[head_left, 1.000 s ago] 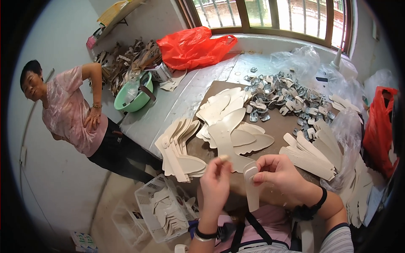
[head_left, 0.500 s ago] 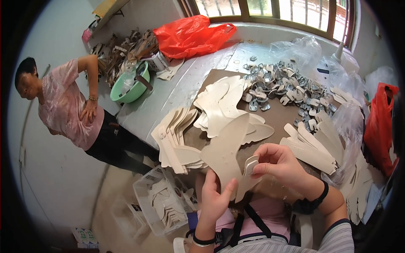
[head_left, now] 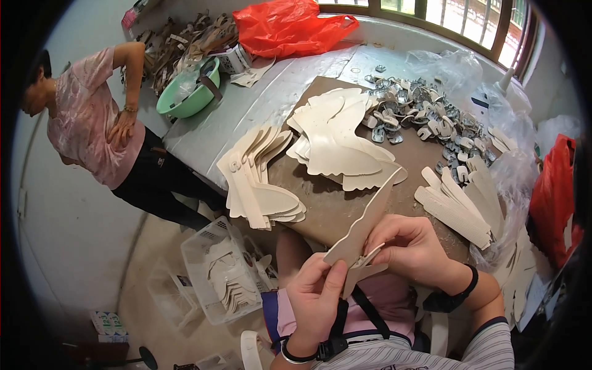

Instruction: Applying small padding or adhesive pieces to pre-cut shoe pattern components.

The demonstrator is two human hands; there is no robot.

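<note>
Wavy-edged panel (head_left: 365,223): it's swinging round since the earlier frame, turning from its broad face to nearly edge-on, and it's now standing between the hands.
Left hand (head_left: 313,297): it's pinching the panel's lower end, thumb pressing on the near side, fingers curling behind.
Right hand (head_left: 416,245): it's coming in close, thumb and fingertips pinching the cream strap (head_left: 366,272) by its upper edge.
Meeting spot: panel and strap are crossing low between the hands, just off the near edge of the brown board (head_left: 316,213); the fingers are hiding whether they're sitting flush.
Good handling: keeping the left pinch close to the crossing should be stopping the tall panel from flopping; easing the strap in squarely, without bending it, looks like the right's job.
Around them: more panels (head_left: 336,139) are lying piled on the board, metal buckles (head_left: 441,126) are heaping up beyond, and ridged straps (head_left: 453,213) are fanning out at right.
</note>
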